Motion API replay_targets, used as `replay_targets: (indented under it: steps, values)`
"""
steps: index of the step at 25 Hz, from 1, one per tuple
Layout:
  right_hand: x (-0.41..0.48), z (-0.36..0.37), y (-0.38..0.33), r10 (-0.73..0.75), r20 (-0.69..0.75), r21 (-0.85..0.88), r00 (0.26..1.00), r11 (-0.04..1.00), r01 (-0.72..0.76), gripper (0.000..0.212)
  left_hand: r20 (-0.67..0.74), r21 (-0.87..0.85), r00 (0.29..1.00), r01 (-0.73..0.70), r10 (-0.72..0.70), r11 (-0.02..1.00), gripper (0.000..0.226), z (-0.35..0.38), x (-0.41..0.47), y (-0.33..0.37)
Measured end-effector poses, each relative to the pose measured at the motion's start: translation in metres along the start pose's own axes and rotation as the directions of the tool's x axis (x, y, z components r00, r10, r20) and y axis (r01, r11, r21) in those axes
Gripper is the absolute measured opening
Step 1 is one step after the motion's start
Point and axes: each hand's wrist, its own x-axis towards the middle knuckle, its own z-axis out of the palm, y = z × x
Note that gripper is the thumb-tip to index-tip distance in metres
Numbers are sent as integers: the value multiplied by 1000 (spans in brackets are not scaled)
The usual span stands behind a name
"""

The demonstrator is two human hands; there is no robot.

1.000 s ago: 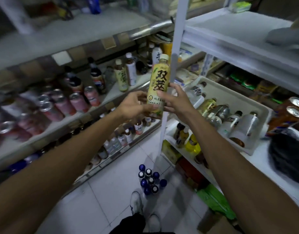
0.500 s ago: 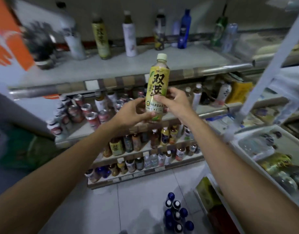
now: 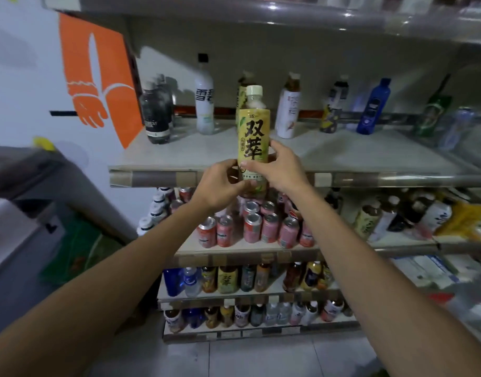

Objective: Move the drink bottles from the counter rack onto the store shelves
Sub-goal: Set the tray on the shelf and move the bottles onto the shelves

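Observation:
A yellow-labelled tea bottle (image 3: 253, 134) with a pale cap stands upright in the air in front of the upper shelf (image 3: 342, 156). My left hand (image 3: 220, 186) grips its lower part from the left. My right hand (image 3: 278, 165) grips it from the right, thumb across the label. The bottle's base is level with the shelf's front edge and hidden by my fingers. Several bottles stand spaced along the back of that shelf, among them a white one (image 3: 204, 102) and a blue one (image 3: 374, 107).
Pink cans (image 3: 251, 227) fill the shelf below, with rows of small bottles (image 3: 228, 280) on the two lowest shelves. An orange and white wall panel (image 3: 98, 77) stands at the left, above a grey counter (image 3: 22, 170). Grey floor tiles lie below.
The view has swung left from the white rack to face the store shelves. Both hands have carried the yellow bottle up to the upper shelf's front edge.

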Motion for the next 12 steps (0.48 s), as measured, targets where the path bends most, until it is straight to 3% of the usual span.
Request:
replay_targets:
  steps: [5, 10, 12]
  values:
    - [33, 26, -15, 4, -65, -61, 998, 998, -8, 68, -53, 72, 998, -20, 24, 997, 47, -34, 29, -23]
    - [71, 28, -6, -24, -159, -120, 987, 993, 5, 46, 12, 213, 999, -35, 34, 976, 57, -26, 73, -38]
    - [92, 23, 10, -26, -175, -95, 984, 995, 10, 46, 26, 242, 1000, -8, 1, 970, 60, -19, 97, -47]
